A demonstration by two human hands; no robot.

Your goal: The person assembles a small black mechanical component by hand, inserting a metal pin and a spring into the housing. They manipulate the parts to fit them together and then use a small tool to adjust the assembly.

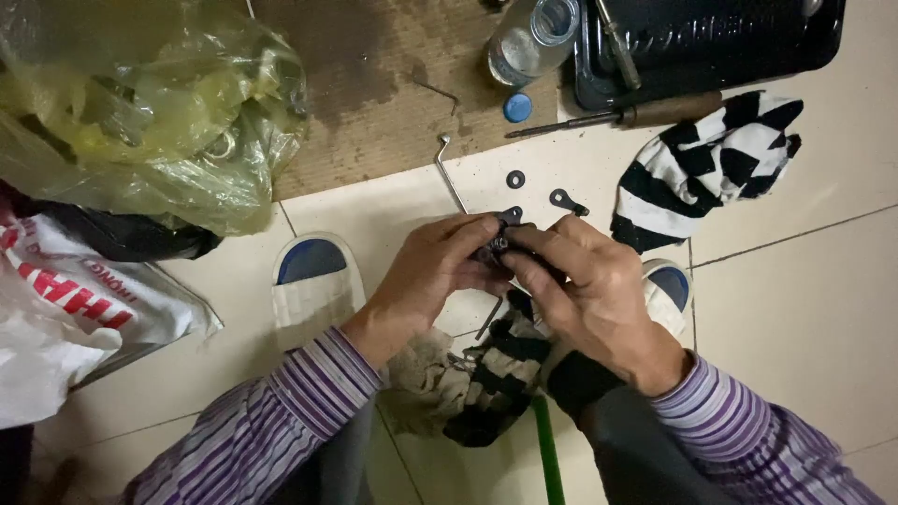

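Left hand [426, 271]: your fingers pinch the small dark part [494, 249] above the floor [804, 309], steadying it.
Right hand [585, 281]: clenched on the same part (opposing grip).
Washer [515, 179]: on floor, near.

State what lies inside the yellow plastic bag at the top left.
Through the yellow plastic bag, metal rings and other metal parts show dimly near its right side. The crumpled, cloudy film hides the rest, so the other contents cannot be told.

two hands [440, 271] [580, 281], two slippers [313, 276] [669, 285], two striped gloves [711, 168] [496, 374], three plastic bags at 9 o'clock [140, 103], one bottle at 12 [528, 37], one screwdriver [627, 117].
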